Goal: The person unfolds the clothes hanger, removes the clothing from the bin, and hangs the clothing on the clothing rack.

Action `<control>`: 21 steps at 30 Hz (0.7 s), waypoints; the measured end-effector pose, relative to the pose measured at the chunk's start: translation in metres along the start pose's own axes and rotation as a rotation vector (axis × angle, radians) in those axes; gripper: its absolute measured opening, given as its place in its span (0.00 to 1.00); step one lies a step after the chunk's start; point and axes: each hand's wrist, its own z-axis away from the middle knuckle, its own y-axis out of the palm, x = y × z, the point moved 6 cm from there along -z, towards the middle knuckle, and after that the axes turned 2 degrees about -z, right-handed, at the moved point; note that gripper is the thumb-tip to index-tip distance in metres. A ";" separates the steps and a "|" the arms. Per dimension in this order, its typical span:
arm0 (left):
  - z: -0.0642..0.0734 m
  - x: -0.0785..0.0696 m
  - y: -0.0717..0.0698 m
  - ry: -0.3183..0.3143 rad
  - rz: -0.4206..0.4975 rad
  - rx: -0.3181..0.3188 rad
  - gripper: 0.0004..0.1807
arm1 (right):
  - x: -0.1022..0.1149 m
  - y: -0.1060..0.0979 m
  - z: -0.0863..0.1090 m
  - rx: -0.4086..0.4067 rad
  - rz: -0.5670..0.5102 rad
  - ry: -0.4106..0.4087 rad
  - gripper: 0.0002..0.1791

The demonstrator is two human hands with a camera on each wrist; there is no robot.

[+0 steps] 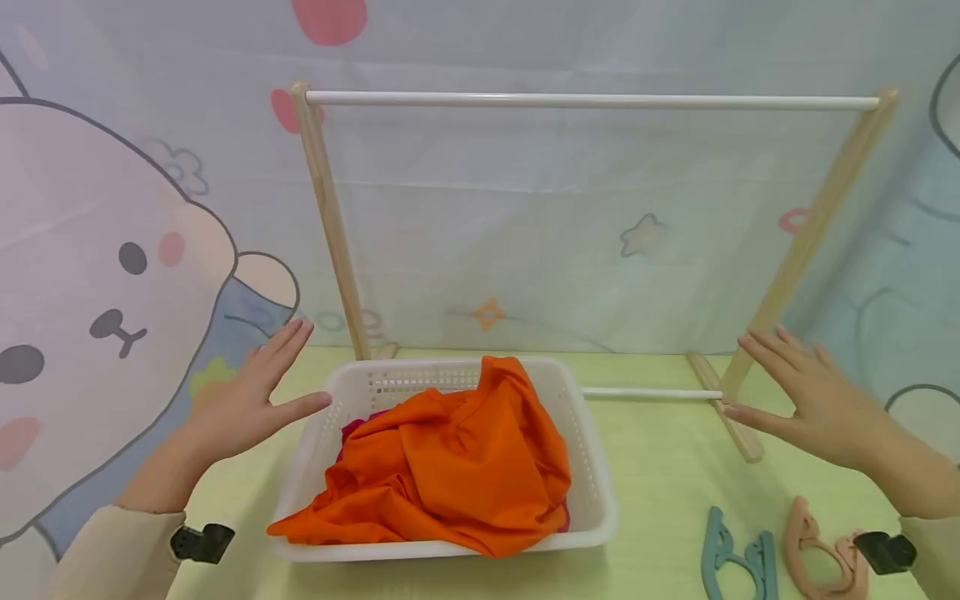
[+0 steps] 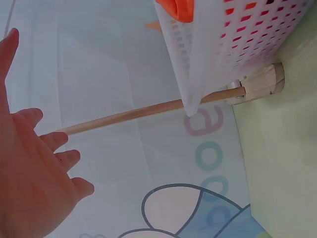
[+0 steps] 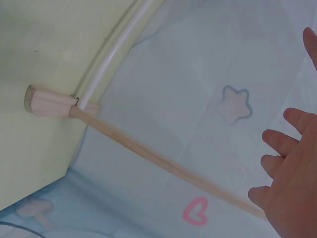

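Both hands are raised with fingers spread, and neither holds anything. The left hand [image 1: 243,400] hovers left of a white plastic basket [image 1: 600,500], its thumb pointing toward the basket's back left corner. Heaped inside the basket is an orange cloth [image 1: 480,467], one corner draped over the front left rim. A bit of magenta cloth [image 1: 352,427] peeks out beneath it. On the other side, the right hand [image 1: 832,408] is in front of the right wooden post [image 1: 810,225] of a rack. In the right wrist view, its fingers [image 3: 280,144] overlap that post's upper end.
The rack has a white top bar [image 1: 585,101] and a low white bar [image 1: 652,393] behind the basket. A blue folding hanger [image 1: 712,550] and a pink folding hanger [image 1: 798,550] lie at the front right of the table. A printed cloth backdrop [image 1: 525,225] hangs behind.
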 end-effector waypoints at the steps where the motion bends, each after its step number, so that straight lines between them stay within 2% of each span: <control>1: 0.003 0.001 0.000 0.003 0.015 -0.008 0.50 | -0.001 0.000 0.003 -0.006 -0.002 0.000 0.50; 11: 0.030 0.005 0.004 0.030 0.168 -0.079 0.50 | -0.020 0.000 0.042 -0.058 -0.013 0.020 0.52; 17: 0.045 0.008 0.016 0.024 0.277 -0.073 0.50 | -0.026 0.004 0.068 -0.108 -0.014 0.028 0.52; 21: 0.051 0.009 0.024 0.022 0.315 -0.073 0.50 | -0.028 0.007 0.083 -0.163 -0.041 0.032 0.52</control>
